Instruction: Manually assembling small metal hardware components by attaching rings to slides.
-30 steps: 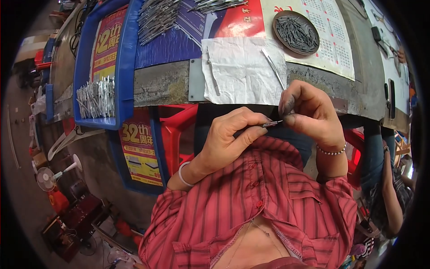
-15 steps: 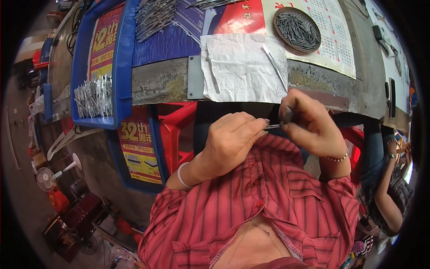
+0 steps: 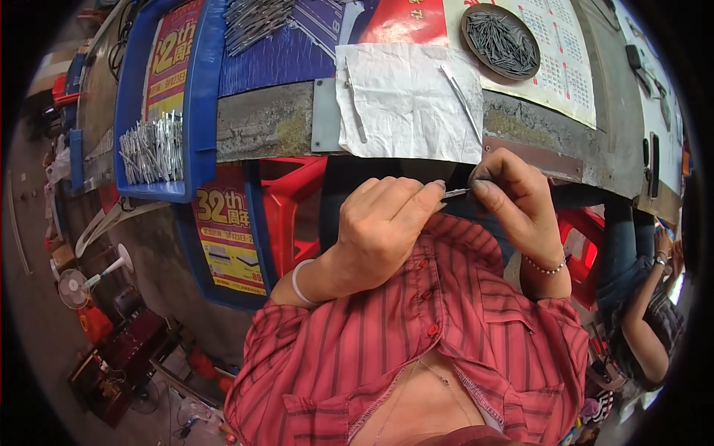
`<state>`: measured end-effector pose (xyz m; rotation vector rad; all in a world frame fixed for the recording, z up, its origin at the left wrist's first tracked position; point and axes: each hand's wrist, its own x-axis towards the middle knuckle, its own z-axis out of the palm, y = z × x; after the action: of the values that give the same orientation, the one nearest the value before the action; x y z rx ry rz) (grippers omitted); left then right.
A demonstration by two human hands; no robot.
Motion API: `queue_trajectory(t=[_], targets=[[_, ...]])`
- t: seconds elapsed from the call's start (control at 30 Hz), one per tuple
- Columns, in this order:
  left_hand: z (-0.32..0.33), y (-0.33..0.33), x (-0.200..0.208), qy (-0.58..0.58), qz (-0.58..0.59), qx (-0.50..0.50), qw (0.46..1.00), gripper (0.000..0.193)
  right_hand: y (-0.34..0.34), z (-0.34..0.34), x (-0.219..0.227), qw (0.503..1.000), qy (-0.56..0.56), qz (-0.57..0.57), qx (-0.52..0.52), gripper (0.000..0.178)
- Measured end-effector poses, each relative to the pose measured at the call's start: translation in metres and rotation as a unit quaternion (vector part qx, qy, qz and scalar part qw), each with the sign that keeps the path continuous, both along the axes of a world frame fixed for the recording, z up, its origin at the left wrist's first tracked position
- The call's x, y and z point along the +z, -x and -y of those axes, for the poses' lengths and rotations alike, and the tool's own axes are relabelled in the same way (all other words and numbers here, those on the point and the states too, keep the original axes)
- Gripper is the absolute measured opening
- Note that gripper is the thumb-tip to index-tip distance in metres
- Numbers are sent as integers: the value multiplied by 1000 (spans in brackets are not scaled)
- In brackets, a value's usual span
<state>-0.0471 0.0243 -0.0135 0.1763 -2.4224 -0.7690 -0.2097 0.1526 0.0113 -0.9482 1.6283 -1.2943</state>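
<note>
Between my two hands, just off the table's front edge, is a thin silvery metal piece (image 3: 457,192). My left hand (image 3: 390,227) is closed round one end of it, thumb on top. The other end sits in a pinch between the thumb and fingertips of my right hand (image 3: 515,195). The fingers hide most of the piece, so its exact kind does not show. Beyond my hands a crumpled white paper sheet (image 3: 405,100) lies on the table, bearing one slim metal tool (image 3: 355,104) at its left and another slim metal tool (image 3: 462,102) at its right.
A round dish (image 3: 476,58) of small grey metal pieces stands at the back right. A blue tray (image 3: 201,111) at the left contains a bundle of silvery metal tools (image 3: 152,152). More metal tools (image 3: 256,22) lie at the back. A red stool (image 3: 286,201) stands under the table.
My right hand has turned and its fingers have opened out slightly, so more of the metal piece shows between the hands. The left hand keeps its hold. The whole view has shifted slightly.
</note>
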Motion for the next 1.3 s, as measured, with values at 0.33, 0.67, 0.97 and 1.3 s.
queue_trajectory(t=[0.33, 0.67, 0.97, 1.3], targets=[[0, 2, -2, 35, 10, -10, 999, 25, -5, 1, -10, 1000, -1, -22, -12, 14], [5, 11, 1, 56, 20, -14, 998, 25, 2, 2, -21, 997, -33, 61, -22, 18], [9, 23, 3, 58, 44, -28, 997, 25, 12, 5, -23, 992, -21, 121, -26, 16], [15, 51, 12, 102, 73, -39, 991, 25, 32, 9, -28, 983, -8, 181, -35, 14]])
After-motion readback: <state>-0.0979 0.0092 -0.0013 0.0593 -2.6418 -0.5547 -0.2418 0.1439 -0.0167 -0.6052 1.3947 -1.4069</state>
